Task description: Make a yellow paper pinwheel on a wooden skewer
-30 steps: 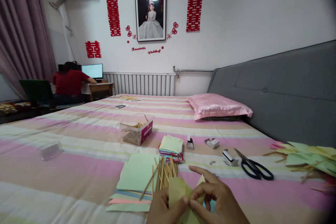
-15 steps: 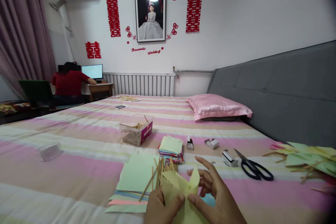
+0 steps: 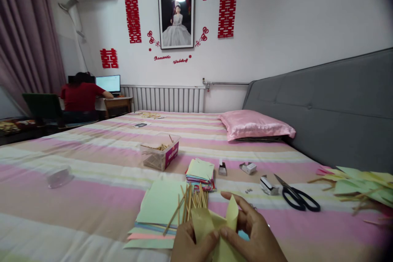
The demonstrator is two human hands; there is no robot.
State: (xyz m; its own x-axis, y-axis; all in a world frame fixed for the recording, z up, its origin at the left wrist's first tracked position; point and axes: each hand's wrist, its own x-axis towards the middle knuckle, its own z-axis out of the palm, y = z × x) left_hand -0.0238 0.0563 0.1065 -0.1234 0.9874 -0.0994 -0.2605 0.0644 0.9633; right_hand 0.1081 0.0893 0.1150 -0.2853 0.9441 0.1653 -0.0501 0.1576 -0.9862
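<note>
Your left hand (image 3: 187,245) and right hand (image 3: 254,237) both pinch the folded yellow paper (image 3: 215,223) at its middle, low over the bed (image 3: 92,196) and just beside the wooden sticks (image 3: 192,202). Line up the raised points evenly, then press the centre crease flat with your thumbs so nothing springs open.

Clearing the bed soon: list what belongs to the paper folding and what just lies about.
Belongs, likely: yellow paper pinched by left hand and right hand, wooden sticks, coloured sheets, stapler, scissors.
Lying about: pink pillow, clear lid.
</note>
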